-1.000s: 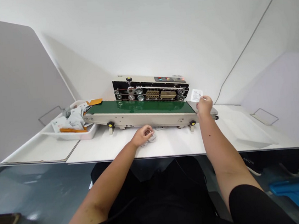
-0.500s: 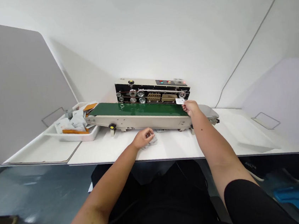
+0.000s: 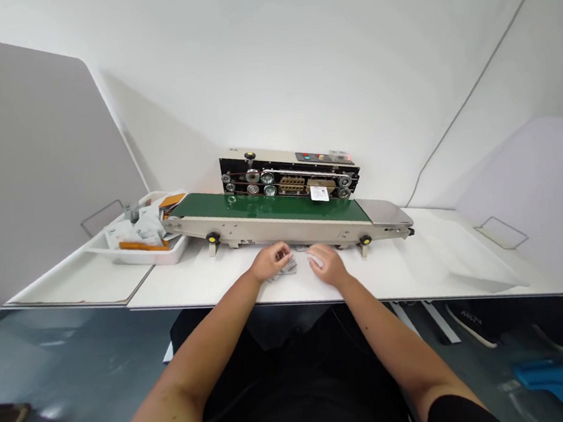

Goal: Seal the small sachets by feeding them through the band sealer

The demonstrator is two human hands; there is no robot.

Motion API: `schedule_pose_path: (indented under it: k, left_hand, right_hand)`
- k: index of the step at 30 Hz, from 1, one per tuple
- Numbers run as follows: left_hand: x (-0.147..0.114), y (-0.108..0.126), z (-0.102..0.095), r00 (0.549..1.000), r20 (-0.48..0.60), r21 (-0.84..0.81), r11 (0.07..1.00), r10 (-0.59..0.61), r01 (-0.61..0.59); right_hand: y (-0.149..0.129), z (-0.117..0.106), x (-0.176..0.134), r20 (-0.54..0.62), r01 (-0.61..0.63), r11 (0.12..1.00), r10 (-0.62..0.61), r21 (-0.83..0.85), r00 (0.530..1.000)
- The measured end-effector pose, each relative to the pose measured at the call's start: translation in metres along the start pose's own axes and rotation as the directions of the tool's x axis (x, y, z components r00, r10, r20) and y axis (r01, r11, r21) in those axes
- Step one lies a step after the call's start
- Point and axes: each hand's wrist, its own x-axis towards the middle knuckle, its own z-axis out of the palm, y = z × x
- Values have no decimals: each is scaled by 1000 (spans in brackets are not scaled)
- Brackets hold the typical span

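Observation:
A small white packet [image 3: 319, 193] with dark print hangs at the band sealer [image 3: 290, 173], its lower part over the green conveyor belt [image 3: 261, 204]. On the table in front of the machine, my left hand [image 3: 271, 262] rests with curled fingers beside a few printed packets [image 3: 287, 267]. Whether it grips one is hidden. My right hand [image 3: 328, 265] is just to the right, fingers bent inward toward the left hand. Something whitish shows between its thumb and fingers, too small to name. More packets [image 3: 302, 248] lie partly under the conveyor.
At the left stands a white tray [image 3: 178, 252] heaped with white packets [image 3: 135, 233] and orange pieces [image 3: 144, 246]. A translucent tray [image 3: 483, 270] sits at the right. Metal handles [image 3: 502, 231] stick out from the side panels. A cable [image 3: 479, 79] runs along the wall.
My right hand has let go of the white packet at the sealer and come back down to the table near my left hand. The packet has moved left along the machine.

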Motion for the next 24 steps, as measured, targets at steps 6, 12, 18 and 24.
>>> schedule_pose_path:
  k: [6, 12, 18, 24]
  left_hand:
    - [-1, -2, -2, 1000, -1, 14, 999, -29, 29]
    - [2, -5, -3, 999, -8, 29, 998, -49, 50]
    - [2, -4, -5, 999, -7, 57, 998, -39, 39]
    - [2, -2, -6, 999, -5, 78, 996, -33, 33]
  right_hand:
    - [14, 29, -4, 114, -103, 977, 126, -188, 985]
    - [21, 35, 5, 126, -274, 899, 332, -341, 935]
    - [10, 30, 3, 155, -228, 894, 306, -385, 939]
    - [5, 25, 6, 196, -126, 919, 211, -372, 958]
